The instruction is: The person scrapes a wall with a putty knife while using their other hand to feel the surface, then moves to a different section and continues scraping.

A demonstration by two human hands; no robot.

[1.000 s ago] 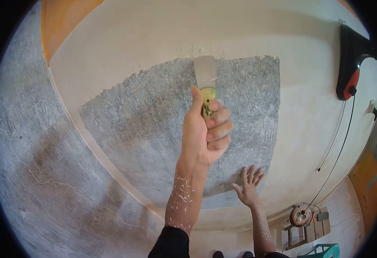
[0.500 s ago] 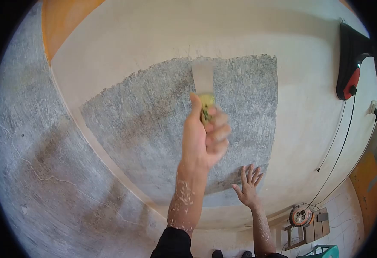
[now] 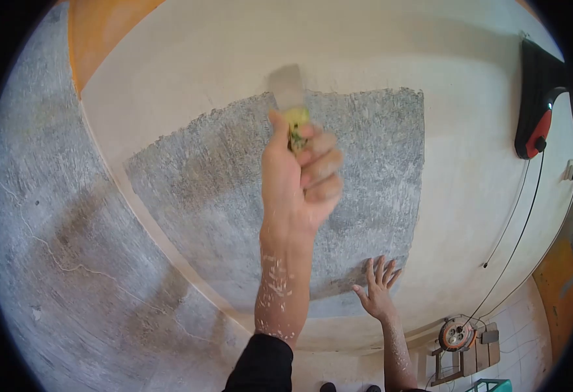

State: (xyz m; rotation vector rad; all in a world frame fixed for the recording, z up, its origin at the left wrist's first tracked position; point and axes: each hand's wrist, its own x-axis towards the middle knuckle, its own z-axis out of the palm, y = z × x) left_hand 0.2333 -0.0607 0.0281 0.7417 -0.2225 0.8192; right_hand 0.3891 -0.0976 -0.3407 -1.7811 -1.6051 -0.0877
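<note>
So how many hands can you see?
2: the left hand grips the scraper, and the right hand is spread at the lower right of the grey patch.

Yellow-green, dark-marked scraper handle (image 3: 297, 119), mottled grey patch (image 3: 373, 157), cream wall (image 3: 378, 46), black sleeve (image 3: 261, 363), white-flecked forearm (image 3: 281, 307)

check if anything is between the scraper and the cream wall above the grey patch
Nothing visible: the scraper in the left hand overlaps the cream wall in view, and the right hand is well below it.
</note>
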